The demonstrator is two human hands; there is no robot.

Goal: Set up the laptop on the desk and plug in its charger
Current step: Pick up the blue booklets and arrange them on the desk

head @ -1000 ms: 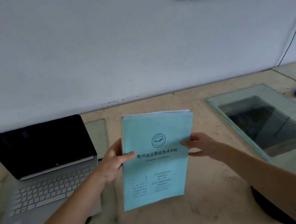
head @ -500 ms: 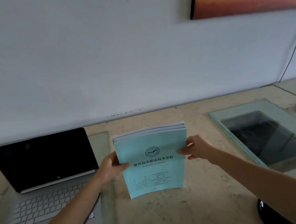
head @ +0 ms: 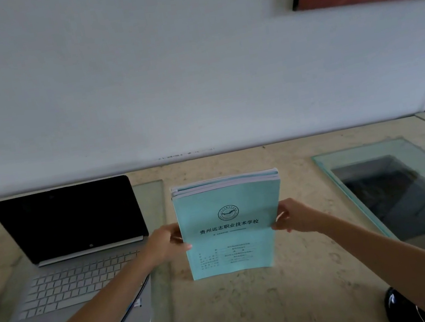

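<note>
Silver open laptop (head: 75, 266) with black unlit screen and pale keys sits at the left of the beige speckled stone desk (head: 256, 307), partly on a greenish glass sheet (head: 150, 198); no charger visible. Left hand (head: 164, 245) and right hand (head: 295, 216) each pinch a side edge of the thick stack of light-blue covered paper booklets (head: 230, 227), held upright, bottom edge at the desk. Cover shows a round emblem and "贵州远志职业技术学校". Second rectangular glass pane (head: 404, 186) lies right.

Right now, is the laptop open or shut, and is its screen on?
Open: the laptop has its lid raised, showing the keyboard. The screen is black, seemingly off.
</note>
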